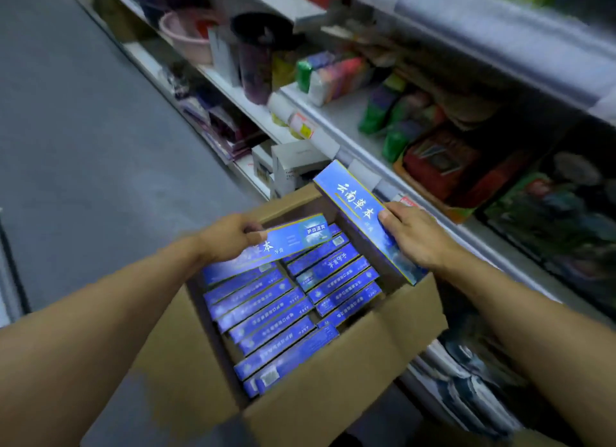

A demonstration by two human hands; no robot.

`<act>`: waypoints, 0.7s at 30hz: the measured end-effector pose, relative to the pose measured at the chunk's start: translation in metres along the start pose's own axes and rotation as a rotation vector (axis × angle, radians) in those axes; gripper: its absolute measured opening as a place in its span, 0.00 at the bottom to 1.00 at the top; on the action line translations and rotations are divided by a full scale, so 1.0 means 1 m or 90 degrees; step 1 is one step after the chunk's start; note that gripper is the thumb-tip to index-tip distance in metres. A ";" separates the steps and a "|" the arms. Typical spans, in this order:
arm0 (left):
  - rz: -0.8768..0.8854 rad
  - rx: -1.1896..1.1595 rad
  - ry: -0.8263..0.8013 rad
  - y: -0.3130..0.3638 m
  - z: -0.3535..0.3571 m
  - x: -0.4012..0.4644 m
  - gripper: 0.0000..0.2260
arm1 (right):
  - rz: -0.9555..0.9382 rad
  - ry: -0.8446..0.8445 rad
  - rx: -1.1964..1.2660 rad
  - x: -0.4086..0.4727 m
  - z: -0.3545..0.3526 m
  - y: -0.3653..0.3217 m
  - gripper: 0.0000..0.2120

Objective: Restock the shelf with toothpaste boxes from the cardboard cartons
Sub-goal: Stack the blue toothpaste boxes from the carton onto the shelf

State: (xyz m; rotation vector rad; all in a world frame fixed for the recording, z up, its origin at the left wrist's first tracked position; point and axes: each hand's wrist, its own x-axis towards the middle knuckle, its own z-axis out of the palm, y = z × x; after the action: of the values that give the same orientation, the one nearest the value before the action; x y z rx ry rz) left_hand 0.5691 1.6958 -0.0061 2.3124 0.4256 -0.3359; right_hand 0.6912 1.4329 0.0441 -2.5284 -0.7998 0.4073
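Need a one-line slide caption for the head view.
Left hand and right hand each lift a blue toothpaste box from the open cardboard carton beside the shelf.

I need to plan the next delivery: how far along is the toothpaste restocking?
Done: the carton is open, with a gap at its far right corner. In hand: the left hand and right hand each grip one blue box. Left: two nearly full rows; no shelved toothpaste shows.

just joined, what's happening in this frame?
A person is pulling blue toothpaste boxes out of an open brown cardboard carton beside a white store shelf. The left hand grips one blue box just above the packed rows. The right hand holds a second blue box, lifted near the shelf edge. Neither box is on the shelf yet.
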 end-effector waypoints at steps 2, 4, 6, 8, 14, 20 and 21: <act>0.032 0.016 0.004 0.020 -0.019 -0.010 0.09 | 0.001 0.044 -0.031 -0.022 -0.027 -0.010 0.11; 0.072 0.050 -0.006 0.044 -0.037 -0.022 0.11 | 0.012 0.089 -0.041 -0.044 -0.052 -0.016 0.11; 0.118 0.070 -0.013 0.071 -0.052 -0.035 0.10 | 0.024 0.127 -0.043 -0.067 -0.078 -0.021 0.13; 0.154 0.084 -0.013 0.096 -0.065 -0.044 0.10 | 0.031 0.158 -0.041 -0.088 -0.101 -0.022 0.13; 0.264 0.136 -0.010 0.177 -0.090 -0.067 0.09 | 0.077 0.256 -0.066 -0.144 -0.169 -0.017 0.12; 0.377 0.155 -0.002 0.258 -0.096 -0.070 0.10 | 0.120 0.353 -0.109 -0.185 -0.229 -0.003 0.12; 0.391 0.157 -0.004 0.270 -0.096 -0.069 0.09 | 0.128 0.367 -0.117 -0.189 -0.239 0.000 0.12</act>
State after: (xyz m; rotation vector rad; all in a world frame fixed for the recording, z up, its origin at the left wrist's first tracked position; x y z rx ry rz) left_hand 0.6250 1.5709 0.2553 2.5382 -0.3529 -0.0909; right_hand 0.6389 1.2403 0.2742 -2.6897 -0.3745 -0.3456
